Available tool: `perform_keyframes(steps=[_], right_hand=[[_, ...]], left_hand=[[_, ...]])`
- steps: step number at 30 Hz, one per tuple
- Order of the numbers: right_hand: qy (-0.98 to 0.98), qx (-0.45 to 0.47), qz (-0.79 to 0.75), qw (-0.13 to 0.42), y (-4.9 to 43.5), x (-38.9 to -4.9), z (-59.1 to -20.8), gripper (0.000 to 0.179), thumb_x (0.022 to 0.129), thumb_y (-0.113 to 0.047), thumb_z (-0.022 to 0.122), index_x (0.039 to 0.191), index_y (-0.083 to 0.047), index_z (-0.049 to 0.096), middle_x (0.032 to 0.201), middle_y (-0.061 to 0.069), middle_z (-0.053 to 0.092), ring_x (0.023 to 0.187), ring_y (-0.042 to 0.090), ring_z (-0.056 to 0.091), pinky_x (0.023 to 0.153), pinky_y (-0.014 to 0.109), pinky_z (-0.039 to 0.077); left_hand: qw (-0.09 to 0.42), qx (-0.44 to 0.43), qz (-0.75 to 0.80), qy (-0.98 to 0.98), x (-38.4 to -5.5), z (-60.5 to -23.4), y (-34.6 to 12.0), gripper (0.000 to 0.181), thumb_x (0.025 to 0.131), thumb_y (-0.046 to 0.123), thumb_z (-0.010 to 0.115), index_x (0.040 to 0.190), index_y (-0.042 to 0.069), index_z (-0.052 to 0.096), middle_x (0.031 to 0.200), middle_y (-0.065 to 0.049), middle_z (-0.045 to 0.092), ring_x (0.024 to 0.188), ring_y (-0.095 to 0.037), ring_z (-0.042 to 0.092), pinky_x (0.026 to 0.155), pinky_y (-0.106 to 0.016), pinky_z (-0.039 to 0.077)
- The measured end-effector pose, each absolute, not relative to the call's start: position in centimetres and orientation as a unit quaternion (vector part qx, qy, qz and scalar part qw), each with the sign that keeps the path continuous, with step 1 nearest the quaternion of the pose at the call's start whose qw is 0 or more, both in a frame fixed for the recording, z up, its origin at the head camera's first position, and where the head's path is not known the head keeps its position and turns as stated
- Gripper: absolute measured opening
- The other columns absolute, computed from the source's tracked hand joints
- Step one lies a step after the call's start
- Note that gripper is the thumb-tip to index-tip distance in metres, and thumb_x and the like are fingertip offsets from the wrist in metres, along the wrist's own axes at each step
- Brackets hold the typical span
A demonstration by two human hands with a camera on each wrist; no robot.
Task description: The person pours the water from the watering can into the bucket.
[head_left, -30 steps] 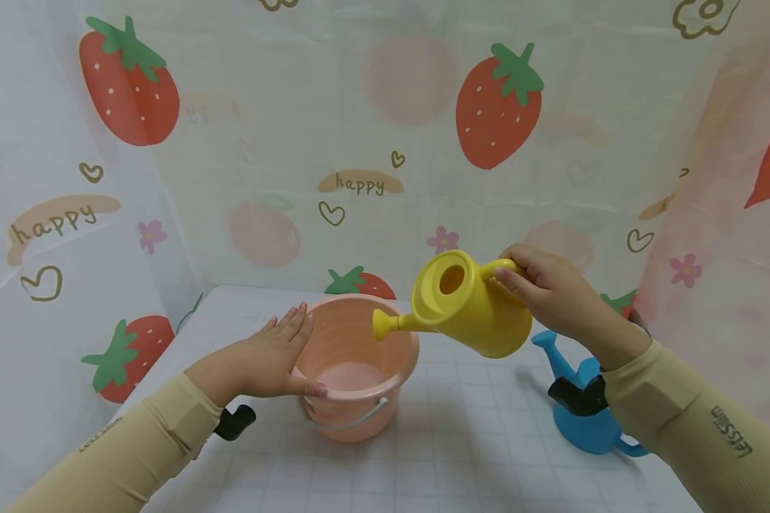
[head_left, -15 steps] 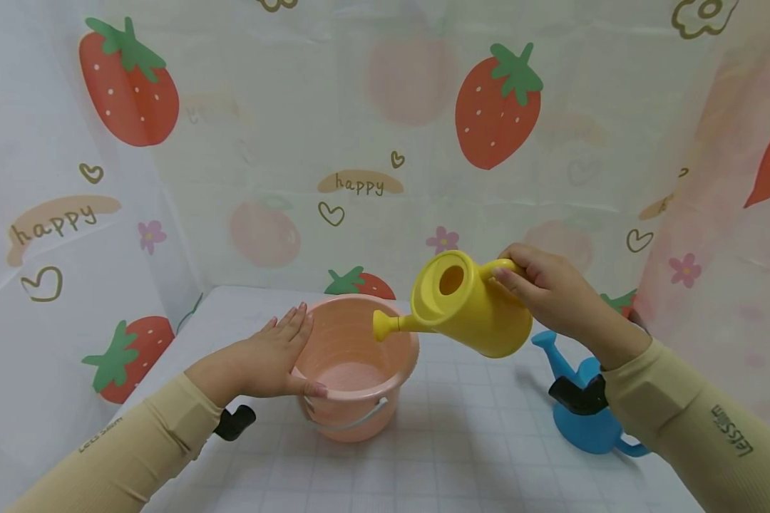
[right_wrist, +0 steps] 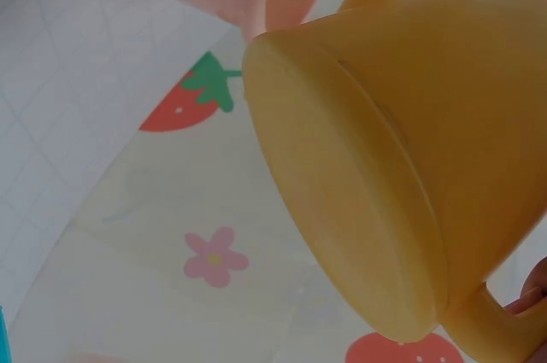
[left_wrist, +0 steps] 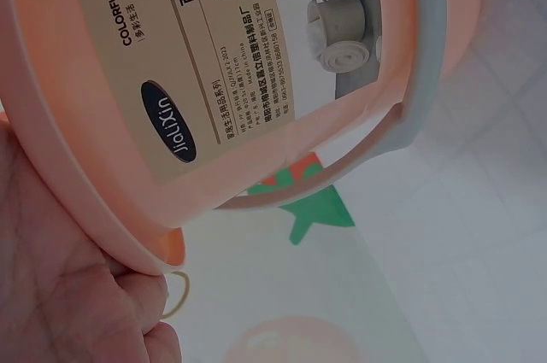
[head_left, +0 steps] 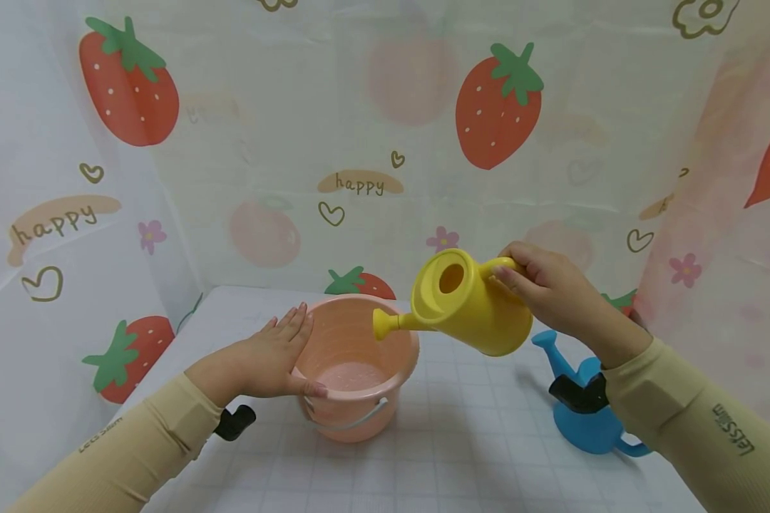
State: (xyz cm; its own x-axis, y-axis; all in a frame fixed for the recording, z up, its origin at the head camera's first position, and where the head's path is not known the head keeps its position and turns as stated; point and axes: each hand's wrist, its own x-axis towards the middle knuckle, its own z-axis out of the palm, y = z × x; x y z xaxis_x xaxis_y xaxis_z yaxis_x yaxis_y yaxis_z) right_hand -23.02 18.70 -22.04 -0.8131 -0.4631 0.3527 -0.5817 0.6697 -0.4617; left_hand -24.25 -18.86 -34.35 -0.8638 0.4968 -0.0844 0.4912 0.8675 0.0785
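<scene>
A pink plastic bucket [head_left: 343, 335] stands upright on the table, its grey bail handle [head_left: 380, 407] hanging at the front. My left hand [head_left: 257, 363] lies on the bucket's left rim with fingers straight and spread, the thumb along the near edge. My right hand [head_left: 548, 285] grips the handle of a yellow watering can [head_left: 488, 320], raised and tipped left so that its sprinkler head [head_left: 382, 325] is over the bucket's mouth. In the right wrist view the can's base [right_wrist: 342, 192] faces the camera. The bucket's printed label [left_wrist: 197, 55] fills much of the left wrist view.
A blue watering can [head_left: 587, 427] stands on the right of the table, partly hidden behind the right forearm and its black wrist mount [head_left: 579, 395]. White gridded cloth [head_left: 462, 442] covers the table. Strawberry-printed sheets [head_left: 372, 107] hang at the back and sides.
</scene>
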Motion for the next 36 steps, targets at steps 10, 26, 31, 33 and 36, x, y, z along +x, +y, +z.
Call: perform_keyframes(steps=[10,26,31,33,36], right_hand=[[-0.909,0.287,0.287,0.1,18.7,-23.0,-21.9,0.02,0.095,-0.027,0.05,0.096,-0.008,0.057,0.083,0.004,0.057,0.075,0.02,0.05,0.063,0.027,0.048],[-0.908,0.29,0.284,0.103,18.5,-23.1,-21.7,0.02,0.095,-0.028,0.05,0.096,-0.009,0.057,0.083,0.004,0.057,0.075,0.02,0.05,0.064,0.029,0.048],[-0.907,0.291,0.287,0.101,18.5,-23.0,-21.6,0.02,0.094,-0.027,0.051,0.096,-0.009,0.057,0.084,0.004,0.057,0.075,0.02,0.051,0.063,0.028,0.048],[-0.907,0.292,0.286,0.1,18.5,-23.0,-21.6,0.019,0.094,-0.026,0.05,0.096,-0.008,0.057,0.084,0.004,0.057,0.075,0.02,0.051,0.064,0.028,0.048],[-0.908,0.292,0.283,0.102,18.5,-23.0,-21.6,0.019,0.095,-0.026,0.05,0.097,-0.008,0.057,0.084,0.004,0.057,0.075,0.02,0.051,0.064,0.029,0.049]], left_hand=[[0.056,0.259,0.029,0.964,-23.8,-33.7,-18.6,0.123,0.066,0.085,0.039,0.144,-0.006,0.009,0.15,-0.023,0.0,0.138,-0.036,0.002,0.109,-0.051,0.011],[0.064,0.261,0.033,0.963,-23.3,-33.1,-18.5,0.123,0.067,0.084,0.038,0.143,-0.008,0.01,0.15,-0.025,0.002,0.138,-0.038,0.004,0.108,-0.053,0.011],[0.061,0.26,0.031,0.963,-23.5,-33.3,-18.5,0.123,0.067,0.084,0.039,0.143,-0.008,0.01,0.15,-0.024,0.002,0.138,-0.037,0.003,0.109,-0.052,0.011],[0.06,0.261,0.03,0.963,-23.6,-33.4,-18.5,0.123,0.067,0.084,0.039,0.143,-0.008,0.01,0.15,-0.025,0.002,0.138,-0.037,0.003,0.109,-0.052,0.011],[0.063,0.259,0.027,0.964,-23.6,-33.4,-18.5,0.124,0.066,0.085,0.038,0.143,-0.007,0.009,0.15,-0.024,0.001,0.138,-0.037,0.003,0.109,-0.052,0.011]])
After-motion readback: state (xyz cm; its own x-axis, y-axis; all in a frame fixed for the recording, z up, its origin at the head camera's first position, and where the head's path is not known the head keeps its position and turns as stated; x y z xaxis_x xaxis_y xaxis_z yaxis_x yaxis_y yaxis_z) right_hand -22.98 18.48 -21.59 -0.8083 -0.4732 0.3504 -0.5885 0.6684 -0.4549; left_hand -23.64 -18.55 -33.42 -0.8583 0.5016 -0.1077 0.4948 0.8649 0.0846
